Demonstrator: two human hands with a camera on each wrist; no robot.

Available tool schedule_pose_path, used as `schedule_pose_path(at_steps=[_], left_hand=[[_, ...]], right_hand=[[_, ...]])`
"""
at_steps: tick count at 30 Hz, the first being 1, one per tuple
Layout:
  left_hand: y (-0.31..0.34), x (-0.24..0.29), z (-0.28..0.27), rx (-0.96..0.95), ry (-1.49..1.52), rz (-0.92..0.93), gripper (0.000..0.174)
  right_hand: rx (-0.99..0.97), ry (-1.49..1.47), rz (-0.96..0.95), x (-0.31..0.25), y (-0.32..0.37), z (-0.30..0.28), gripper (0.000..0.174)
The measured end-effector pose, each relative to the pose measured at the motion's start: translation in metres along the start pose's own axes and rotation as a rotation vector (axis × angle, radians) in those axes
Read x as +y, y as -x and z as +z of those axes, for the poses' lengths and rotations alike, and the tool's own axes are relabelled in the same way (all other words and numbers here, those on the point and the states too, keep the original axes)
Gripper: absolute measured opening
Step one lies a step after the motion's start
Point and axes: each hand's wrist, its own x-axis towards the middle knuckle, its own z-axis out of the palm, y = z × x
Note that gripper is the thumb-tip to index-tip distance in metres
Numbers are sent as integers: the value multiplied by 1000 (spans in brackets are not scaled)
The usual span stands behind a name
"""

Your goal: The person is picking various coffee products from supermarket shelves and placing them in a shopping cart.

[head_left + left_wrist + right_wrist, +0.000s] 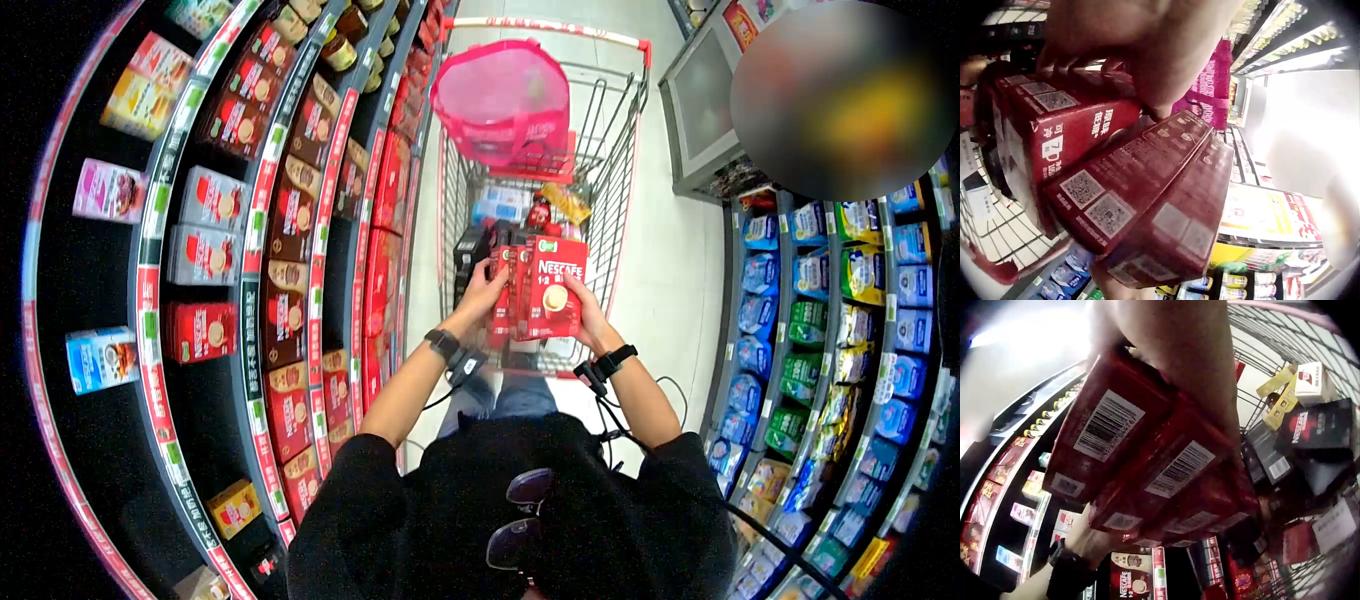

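glossy red cardboard boxes (540, 285), both hands (480, 295)

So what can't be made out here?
Head view: count of Nescafe boxes, since they overlap between the left hand and right hand.
Head view: upper right corner, under a blurred patch.
Left wrist view: fine box print, too blurred to read.
Right wrist view: shopping cart contents, partly behind the boxes.

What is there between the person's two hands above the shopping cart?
Several red coffee boxes, held side by side between the left hand and the right hand. The head view shows it best.
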Motion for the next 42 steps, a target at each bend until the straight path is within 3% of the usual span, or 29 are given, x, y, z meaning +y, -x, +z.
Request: schedule_pose_path(at_steps=[1,4,10,12,15,16,18,19,20,22,23,25,26,28,29,31,32,34,35,36,38,42], left_hand=[[-3,18,12,26,24,-44,79],[-81,3,15,62,21,-52,82],[-156,11,15,196,-12,52,68],[-172,13,6,181,-4,19,71],[-182,2,-3,215,95,207,53],[-191,-14,-15,242,-131,326,49],[-169,-16,-23,270,-322,373,45],[-130,11,-20,208,-353,337,40],[-137,-18,-35,217,-456,410,37],[-78,0,-43,83,-369,314,37],[-68,-21,-57,67,-339,307,35],[2,2,-74,193,-406,469,32],[25,2,-91,262,-470,539,31],[88,20,-123,495,-526,552,29],[116,28,-142,626,-584,427,35],[161,16,-186,1046,-765,644,36],[189,26,-203,1164,-735,515,38],[234,21,-243,1442,-1008,582,46],[252,20,-258,1543,-916,447,53],[271,21,-273,1622,-1029,526,63],[297,29,-297,1731,-1087,411,78],[310,49,-337,1748,-1133,302,89]], right_hand=[[-1,-23,6,-13,-14,-2,46],[98,-40,-46,-41,-58,-7,50],[191,-242,-43,-42,-161,-85,60],[250,-368,49,-53,-157,-67,66],[251,-443,41,-48,-172,-61,71],[278,-448,38,-43,-179,-61,71],[335,-442,40,-29,-199,-78,71],[356,-370,128,-17,-223,-107,65],[500,-212,140,-10,-232,-111,48],[296,-44,21,8,-255,-154,35],[225,37,-20,10,-260,-165,31],[212,179,-103,10,-243,-112,29],[186,298,47,-4,-251,-88,29],[132,440,22,-4,-227,12,33],[56,539,-19,1,-213,59,34],[-115,696,-96,17,-184,138,36],[-213,756,-125,33,-171,177,35],[-418,879,-153,64,-142,244,31],[-558,927,-132,80,-131,269,30],[-702,974,-117,99,-125,289,29],[-932,1080,-262,144,-118,316,30],[-924,1243,-461,189,-82,364,29]])
